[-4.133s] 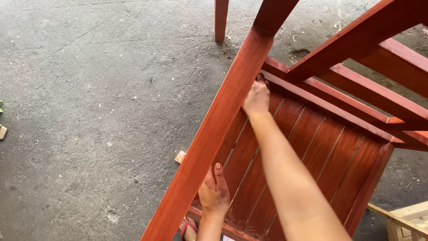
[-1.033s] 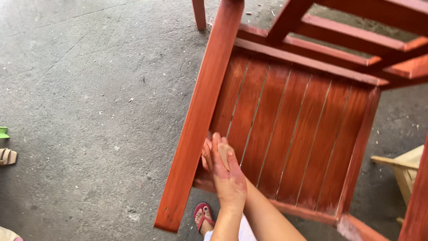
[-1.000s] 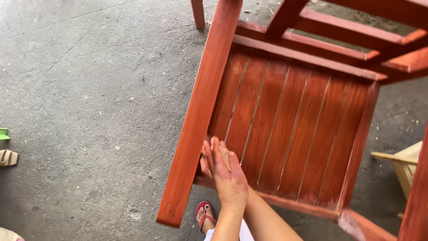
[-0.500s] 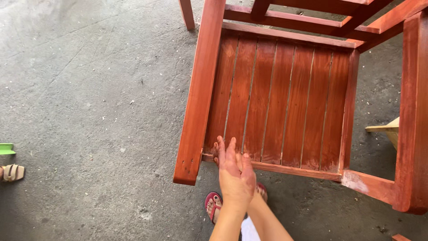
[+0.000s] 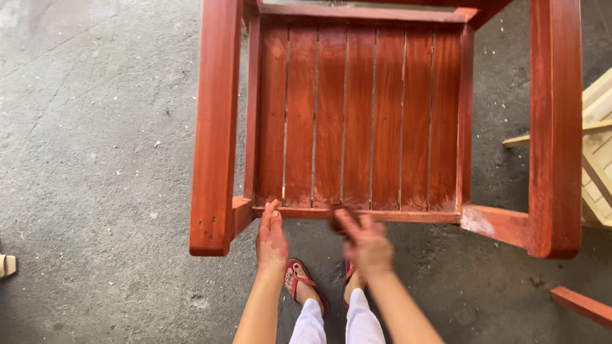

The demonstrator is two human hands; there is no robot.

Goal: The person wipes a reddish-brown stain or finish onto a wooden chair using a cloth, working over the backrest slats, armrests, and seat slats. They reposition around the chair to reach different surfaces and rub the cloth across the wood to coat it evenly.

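A red-stained wooden armchair (image 5: pixel 357 121) stands in front of me, seen from above, with a slatted seat and two broad armrests. My left hand (image 5: pixel 271 239) lies flat, fingers together, its tips touching the seat's front rail (image 5: pixel 414 216) near the left corner. To the right, my right hand (image 5: pixel 368 245) is motion-blurred at the middle of that rail. A dark smear shows at its fingertips; I cannot tell whether it holds something. My feet in red flip-flops (image 5: pixel 305 288) stand just below the rail.
Grey concrete floor (image 5: pixel 95 159) lies all around. A pale unstained wooden frame (image 5: pixel 599 146) sits close beside the right armrest. A loose red wooden piece (image 5: pixel 583 306) lies at lower right. A bit of another person's sandal (image 5: pixel 6 264) shows at the left edge.
The chair has swung from a tilted angle to square in front of me. My hands, pressed together on the front rail before, have parted; the right one has moved right.
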